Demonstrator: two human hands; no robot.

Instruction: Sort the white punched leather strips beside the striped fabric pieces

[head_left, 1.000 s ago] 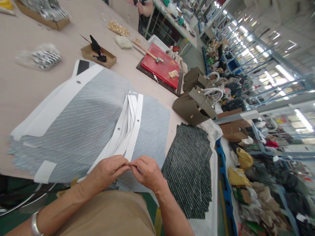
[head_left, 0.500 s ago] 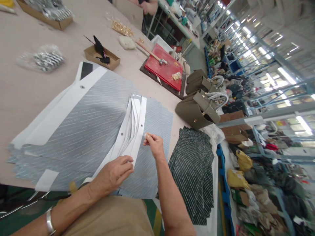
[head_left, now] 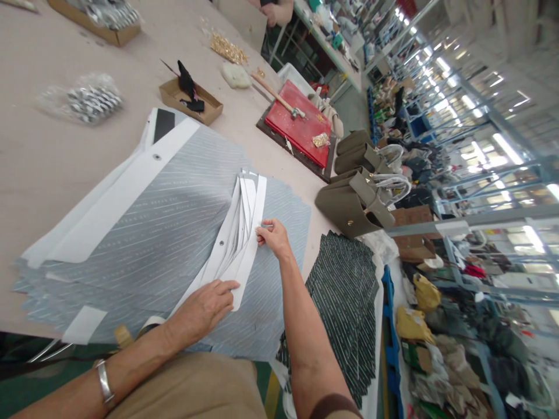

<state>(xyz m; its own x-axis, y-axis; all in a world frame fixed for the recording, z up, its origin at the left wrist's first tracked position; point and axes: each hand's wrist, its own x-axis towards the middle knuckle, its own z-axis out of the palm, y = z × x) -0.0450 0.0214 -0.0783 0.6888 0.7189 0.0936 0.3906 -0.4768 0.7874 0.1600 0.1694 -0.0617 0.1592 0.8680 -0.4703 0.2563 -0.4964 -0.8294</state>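
A fanned stack of white strips (head_left: 245,224), each with a small round metal snap, lies on grey striped fabric panels (head_left: 166,215) on the table. My left hand (head_left: 205,307) rests flat on the near ends of the strips, fingers stretched out. My right hand (head_left: 271,235) is farther up at the right edge of the top strip, its fingers pinched on something small that I cannot make out.
Dark green striped panels (head_left: 345,302) hang over the table's right edge. Beyond are olive handbags (head_left: 356,201), a red board (head_left: 301,121) with a hammer, a small cardboard box (head_left: 192,100), gold fittings (head_left: 227,49), and bagged silver parts (head_left: 89,100). Another person's arm shows at the far top.
My hands were together at the strips' near ends. The right hand has since moved up along the top strip while the left stayed low and flattened. The view shifted slightly.
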